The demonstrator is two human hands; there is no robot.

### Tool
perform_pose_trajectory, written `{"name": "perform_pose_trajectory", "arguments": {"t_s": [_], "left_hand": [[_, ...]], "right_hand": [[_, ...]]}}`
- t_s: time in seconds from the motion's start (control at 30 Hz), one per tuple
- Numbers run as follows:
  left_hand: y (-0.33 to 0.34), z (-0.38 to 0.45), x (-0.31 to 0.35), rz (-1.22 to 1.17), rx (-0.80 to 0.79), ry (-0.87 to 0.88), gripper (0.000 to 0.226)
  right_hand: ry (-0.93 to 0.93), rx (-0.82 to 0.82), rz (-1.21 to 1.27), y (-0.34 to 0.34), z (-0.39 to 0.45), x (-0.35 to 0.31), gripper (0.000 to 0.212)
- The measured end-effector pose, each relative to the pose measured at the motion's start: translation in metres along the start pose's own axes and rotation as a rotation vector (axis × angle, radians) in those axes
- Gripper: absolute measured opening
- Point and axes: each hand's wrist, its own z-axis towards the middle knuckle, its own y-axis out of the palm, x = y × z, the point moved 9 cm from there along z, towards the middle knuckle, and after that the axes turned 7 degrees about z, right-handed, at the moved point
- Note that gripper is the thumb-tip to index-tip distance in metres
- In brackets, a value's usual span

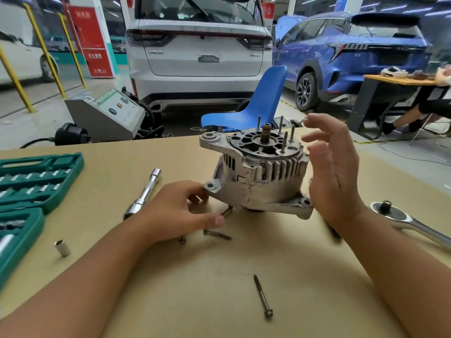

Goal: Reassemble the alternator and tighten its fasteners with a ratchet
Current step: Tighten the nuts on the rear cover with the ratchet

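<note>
A silver alternator [256, 176] stands on the brown table [219, 276], shaft up, with several long bolts sticking out of its top. My left hand [180, 211] rests on the table at its lower left, fingers curled against the mounting ear. My right hand [334, 172] hovers open just right of the housing, apart from it. A ratchet [412, 220] lies at the right. One long bolt [263, 296] lies near the front, and shorter bolts [217, 234] lie by my left hand.
An extension bar with a socket [144, 193] lies left of the alternator, and a loose socket [62, 248] sits nearer me. A green socket case [31, 189] lies open at the left edge. Behind the table stand a blue chair [258, 103], a grey machine [107, 113] and parked cars.
</note>
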Motion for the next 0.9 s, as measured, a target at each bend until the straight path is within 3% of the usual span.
{"name": "perform_pose_trajectory", "arguments": {"t_s": [0.1,0.2,0.3,0.4,0.5,0.7,0.9], "left_hand": [[0.000,-0.006,0.000,0.081,0.049,-0.106,0.055],[0.000,-0.018,0.001,0.194,0.171,-0.217,0.023],[0.004,-0.030,0.009,0.198,0.205,-0.136,0.017],[0.009,-0.039,0.016,0.152,0.077,-0.010,0.024],[0.007,-0.037,0.018,0.178,0.043,0.028,0.012],[0.009,-0.033,0.023,0.219,0.026,0.074,0.028],[-0.025,-0.040,0.027,0.119,0.336,0.107,0.022]], "right_hand": [[0.161,0.028,0.069,-0.005,-0.003,0.021,0.044],[0.373,0.107,0.155,-0.009,-0.006,0.040,0.040],[0.570,0.106,0.195,-0.007,-0.010,0.058,0.043],[0.688,0.030,0.214,0.000,-0.015,0.067,0.045],[0.743,0.022,0.239,0.001,-0.018,0.073,0.042],[0.715,0.082,0.325,-0.003,-0.017,0.070,0.035],[0.786,0.025,0.312,-0.003,-0.016,0.076,0.036]]}}
